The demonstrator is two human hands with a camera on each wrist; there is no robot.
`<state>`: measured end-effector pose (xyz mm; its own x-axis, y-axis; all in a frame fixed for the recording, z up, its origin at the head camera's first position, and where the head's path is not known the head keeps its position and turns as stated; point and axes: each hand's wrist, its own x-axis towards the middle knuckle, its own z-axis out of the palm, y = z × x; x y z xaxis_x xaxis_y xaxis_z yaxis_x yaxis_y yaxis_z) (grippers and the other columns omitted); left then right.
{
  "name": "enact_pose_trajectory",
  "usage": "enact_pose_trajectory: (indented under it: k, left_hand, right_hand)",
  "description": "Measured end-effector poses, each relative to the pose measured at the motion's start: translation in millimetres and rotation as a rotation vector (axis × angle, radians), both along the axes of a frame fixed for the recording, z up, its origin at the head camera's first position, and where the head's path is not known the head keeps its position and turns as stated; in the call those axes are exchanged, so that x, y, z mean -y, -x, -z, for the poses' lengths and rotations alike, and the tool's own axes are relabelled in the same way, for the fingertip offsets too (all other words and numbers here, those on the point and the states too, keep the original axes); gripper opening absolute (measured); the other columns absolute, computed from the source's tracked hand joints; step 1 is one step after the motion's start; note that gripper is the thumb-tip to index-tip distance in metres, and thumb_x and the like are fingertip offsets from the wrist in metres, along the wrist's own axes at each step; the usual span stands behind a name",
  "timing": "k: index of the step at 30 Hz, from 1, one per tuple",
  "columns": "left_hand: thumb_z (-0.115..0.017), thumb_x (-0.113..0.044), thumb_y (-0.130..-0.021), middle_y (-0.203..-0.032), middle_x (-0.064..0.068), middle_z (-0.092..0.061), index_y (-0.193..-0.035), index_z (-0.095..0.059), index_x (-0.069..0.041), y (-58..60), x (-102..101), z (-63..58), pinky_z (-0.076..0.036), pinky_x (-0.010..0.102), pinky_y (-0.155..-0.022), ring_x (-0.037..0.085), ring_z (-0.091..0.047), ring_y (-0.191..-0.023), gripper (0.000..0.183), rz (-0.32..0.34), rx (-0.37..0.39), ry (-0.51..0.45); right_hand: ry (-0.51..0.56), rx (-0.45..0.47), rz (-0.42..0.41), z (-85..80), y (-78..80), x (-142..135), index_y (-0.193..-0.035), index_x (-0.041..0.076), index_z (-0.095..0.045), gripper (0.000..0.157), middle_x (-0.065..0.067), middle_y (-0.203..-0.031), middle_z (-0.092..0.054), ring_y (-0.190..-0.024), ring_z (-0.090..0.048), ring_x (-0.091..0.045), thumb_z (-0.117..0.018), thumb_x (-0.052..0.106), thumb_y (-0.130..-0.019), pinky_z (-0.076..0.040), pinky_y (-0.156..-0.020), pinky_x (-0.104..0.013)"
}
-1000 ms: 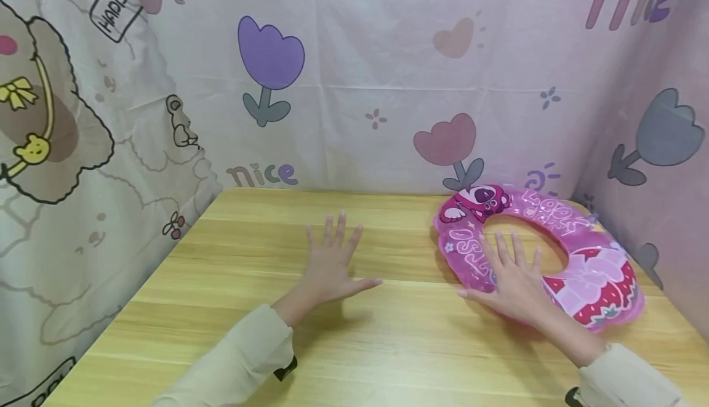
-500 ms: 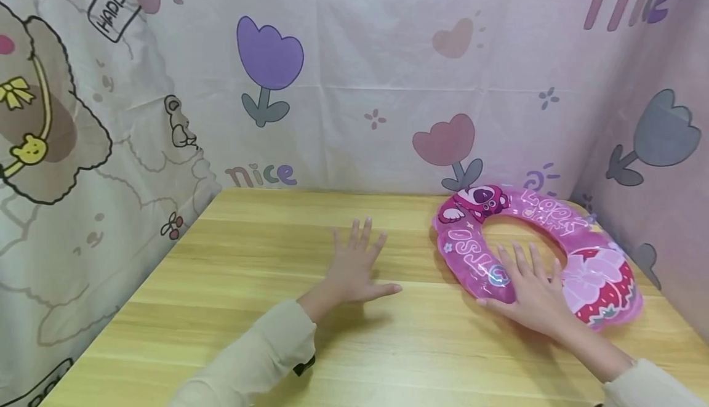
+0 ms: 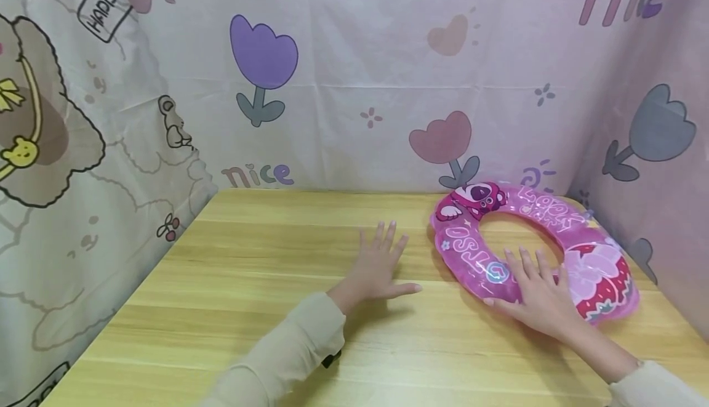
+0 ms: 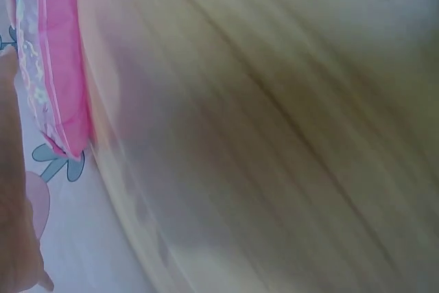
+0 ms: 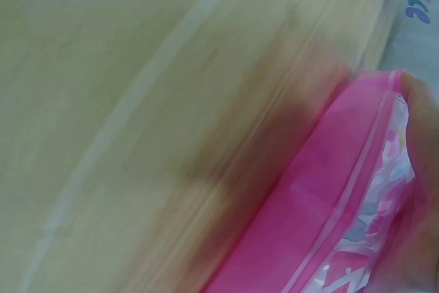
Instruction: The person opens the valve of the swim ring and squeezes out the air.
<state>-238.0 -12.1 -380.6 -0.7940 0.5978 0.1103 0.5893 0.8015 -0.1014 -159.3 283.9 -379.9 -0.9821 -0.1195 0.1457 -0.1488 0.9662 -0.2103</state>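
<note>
A pink inflatable swim ring (image 3: 471, 259) lies flat at the right side of the wooden table, printed with a bear, white lettering and strawberries. My right hand (image 3: 545, 302) is over the ring's near part, fingers spread and straight; in the right wrist view it shows close against the upper edge of the swim ring (image 5: 309, 183). My left hand (image 3: 376, 271) is left of the ring, above the table, palm down with fingers spread and holding nothing. The left wrist view shows the ring's side (image 4: 65, 60) beyond part of my left hand (image 4: 14, 197).
The wooden table (image 3: 266, 247) reaches back to a printed cloth (image 3: 354, 37) with tulips and lettering. A second stretch of the cloth runs along the left side, and another along the right. Beige sleeves cover both forearms.
My left hand has moved right across the table, toward the swim ring. My right hand has shifted a little right and nearer over the ring. The ring stays in about the same place.
</note>
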Motion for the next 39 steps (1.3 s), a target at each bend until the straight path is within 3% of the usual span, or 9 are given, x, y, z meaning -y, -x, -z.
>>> enact_pose_trajectory:
  k: [6, 11, 16, 24, 39]
  left_hand:
    - [-0.038, -0.074, -0.082, -0.156, 0.018, -0.005, -0.150, -0.014, -0.014, 1.8, -14.9, 1.6, -0.012, 0.062, -0.111, 0.039, -0.007, -0.143, 0.094, 0.072, 0.007, -0.004]
    - [-0.035, -0.071, -0.085, -0.157, 0.015, -0.003, -0.150, -0.008, -0.013, 4.9, -31.5, 4.2, -0.009, 0.058, -0.114, 0.034, -0.003, -0.144, 0.091, 0.136, 0.021, 0.012]
    - [-0.032, -0.068, -0.088, -0.157, 0.013, -0.002, -0.150, -0.007, -0.012, 6.8, -46.2, 8.2, -0.003, 0.055, -0.115, 0.032, 0.000, -0.144, 0.087, 0.176, 0.013, 0.004]
    - [-0.030, -0.063, -0.092, -0.157, 0.012, -0.002, -0.150, -0.011, -0.014, 6.2, -60.3, 7.4, -0.006, 0.054, -0.116, 0.034, -0.007, -0.144, 0.079, 0.194, 0.019, -0.044]
    - [-0.028, -0.061, -0.093, -0.157, 0.012, -0.007, -0.150, -0.013, -0.011, 4.4, -69.3, 8.0, -0.004, 0.050, -0.118, 0.033, -0.004, -0.145, 0.077, 0.199, 0.017, -0.025]
  right_hand:
    - [0.009, 0.036, -0.004, 1.6, 0.7, -0.8, -0.145, 0.001, -0.022, 0.101, -0.035, -0.146, -0.019, -0.132, -0.010, -0.057, -0.059, 0.065, -0.076, 0.002, -0.099, -0.076]
    - [-0.022, 0.031, -0.007, 1.6, 1.3, -3.7, -0.142, -0.001, -0.030, 0.098, -0.035, -0.143, -0.026, -0.127, -0.023, -0.056, -0.059, 0.065, -0.077, -0.011, -0.095, -0.077]
    - [-0.046, 0.026, -0.021, 1.4, 0.8, -4.4, -0.140, -0.002, -0.035, 0.094, -0.034, -0.140, -0.033, -0.123, -0.031, -0.057, -0.058, 0.064, -0.077, -0.016, -0.092, -0.078]
    - [-0.073, -0.001, -0.053, 1.2, -2.6, 1.4, -0.138, -0.001, -0.038, 0.091, -0.033, -0.136, -0.040, -0.120, -0.038, -0.055, -0.059, 0.063, -0.078, -0.020, -0.089, -0.079]
    - [-0.111, -0.055, -0.088, 1.4, -4.4, 13.4, -0.135, -0.002, -0.042, 0.087, -0.031, -0.134, -0.045, -0.117, -0.044, -0.053, -0.061, 0.061, -0.078, -0.026, -0.088, -0.078]
